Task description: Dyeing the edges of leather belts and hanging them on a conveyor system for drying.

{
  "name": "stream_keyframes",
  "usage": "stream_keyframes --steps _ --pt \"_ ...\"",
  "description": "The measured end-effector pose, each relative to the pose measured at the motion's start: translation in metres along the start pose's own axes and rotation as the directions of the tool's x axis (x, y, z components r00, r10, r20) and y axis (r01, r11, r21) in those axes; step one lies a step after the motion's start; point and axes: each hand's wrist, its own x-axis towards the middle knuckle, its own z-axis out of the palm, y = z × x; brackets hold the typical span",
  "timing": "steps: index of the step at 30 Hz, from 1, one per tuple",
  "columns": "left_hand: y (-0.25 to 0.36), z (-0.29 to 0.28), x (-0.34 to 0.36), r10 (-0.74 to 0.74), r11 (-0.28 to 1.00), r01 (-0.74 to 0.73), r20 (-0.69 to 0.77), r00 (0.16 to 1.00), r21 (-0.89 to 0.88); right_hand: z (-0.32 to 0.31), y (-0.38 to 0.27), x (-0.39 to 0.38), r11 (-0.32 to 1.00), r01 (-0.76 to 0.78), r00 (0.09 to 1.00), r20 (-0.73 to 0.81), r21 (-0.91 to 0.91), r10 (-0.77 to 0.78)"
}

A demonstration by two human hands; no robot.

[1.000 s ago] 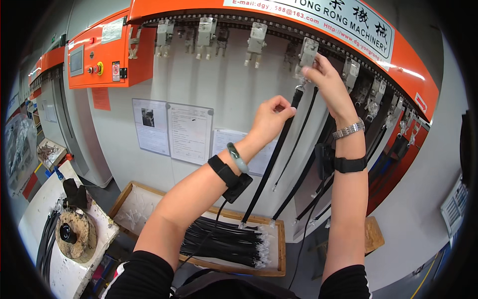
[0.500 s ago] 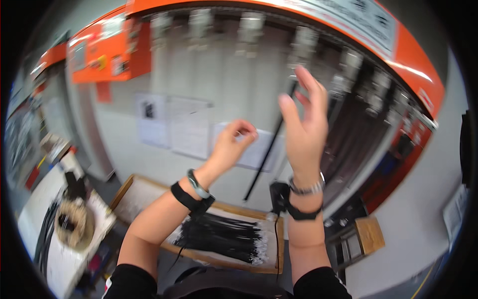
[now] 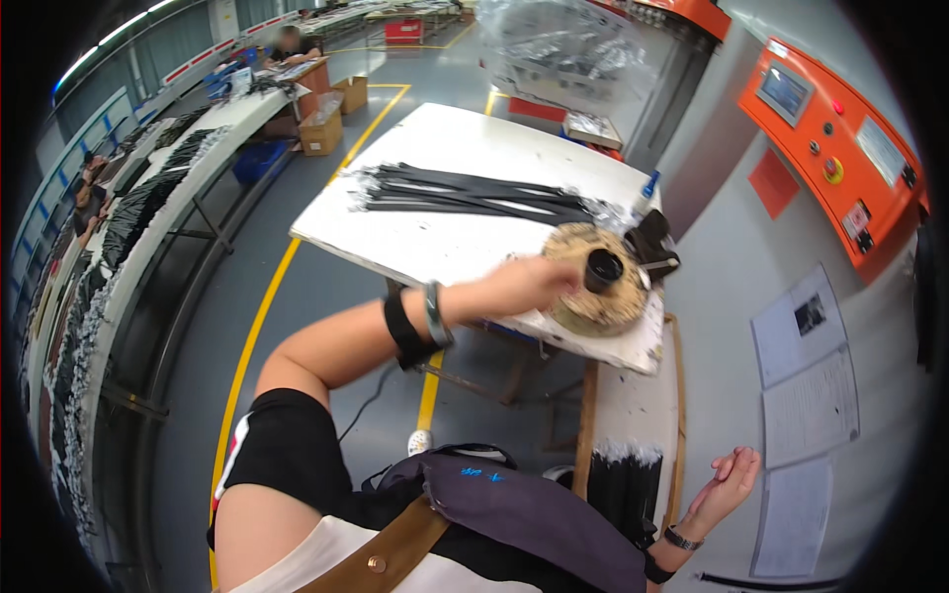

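My left hand point(image 3: 534, 287) is blurred, stretched over the white worktable point(image 3: 435, 247) beside a mottled round block point(image 3: 583, 316) with a black cup point(image 3: 602, 269) on it; its fingers are too smeared to read. A bundle of long black straps point(image 3: 465, 198) with pale ends lies behind it. A dark glove-like item point(image 3: 652, 237) and a blue-tipped tool point(image 3: 650, 183) are at the table's right. My right hand point(image 3: 730, 479) hangs low at the right, fingers loosely curled and empty, near a wooden tray point(image 3: 674, 395) holding more black straps point(image 3: 623, 494).
A long bench point(image 3: 213, 128) piled with straps runs along the left, with co-workers point(image 3: 89, 203) at it and another person point(image 3: 294, 54) farther back. An orange control box point(image 3: 811, 128) and papers point(image 3: 806, 395) are on the right wall. Cardboard boxes point(image 3: 321, 128) stand on the floor.
The view has swung left from the hanging straps to the worktable. Both hands have left the overhead clips; the left reaches over the table, the right has dropped low.
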Motion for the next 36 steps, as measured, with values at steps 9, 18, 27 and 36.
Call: stream_keyframes --steps 9,18,27,36 --pt "-0.21 -0.164 0.025 -0.182 0.653 0.287 -0.223 0.958 0.7 0.151 0.022 -0.029 0.998 -0.045 0.976 0.209 -0.044 0.053" --pt "-0.24 -0.146 0.061 -0.188 0.697 0.126 0.01 0.982 0.706 0.193 0.023 -0.058 0.988 -0.03 0.948 0.31 -0.153 0.077" --pt "-0.169 -0.207 0.02 -0.168 0.984 0.173 -0.115 0.979 0.034 0.242 0.021 -0.056 0.991 -0.102 0.805 0.578 -0.085 0.133" --pt "-0.029 -0.232 -0.065 0.096 0.989 -0.101 -0.054 0.994 -0.105 0.398 -0.023 -0.044 0.802 0.566 0.533 0.658 0.189 -0.531"
